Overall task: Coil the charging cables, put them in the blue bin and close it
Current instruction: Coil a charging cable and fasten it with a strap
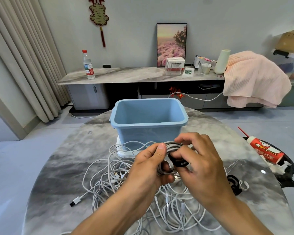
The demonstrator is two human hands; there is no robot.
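The left hand [151, 160] grips a coiled bundle of grey-white cable [171, 146], thumb on top and fingers curled beneath it, while the right hand [199, 160] pinches a black strap [179, 162] against that bundle, its fingers bent around the coil's right side. Both hands hover just above a loose tangle of white charging cables [126, 180] spread over the near part of the table [61, 167], with one USB plug [75, 201] lying out to the left, apart from the heap. Right behind the hands stands the blue bin [148, 122], open and upright, resting on a white lid-like piece [124, 152] that shows under its base. The table is round, with a glossy grey marbled top. At its right edge lie a red-and-white paper cup [265, 150] with a red straw, tipped over on a black bag [285, 173], and more black straps [234, 184] near the right wrist. Beyond the table, across a pale floor, a long low cabinet [119, 75] with a matching marbled top runs along the wall; on it stand a water bottle [88, 65], a framed flower picture [171, 44], a white box, a cream cylinder, and a draped pink blanket [255, 78]. Beige curtains [24, 56] hang at the left, and a red knot ornament [98, 17] hangs on the grey wall.
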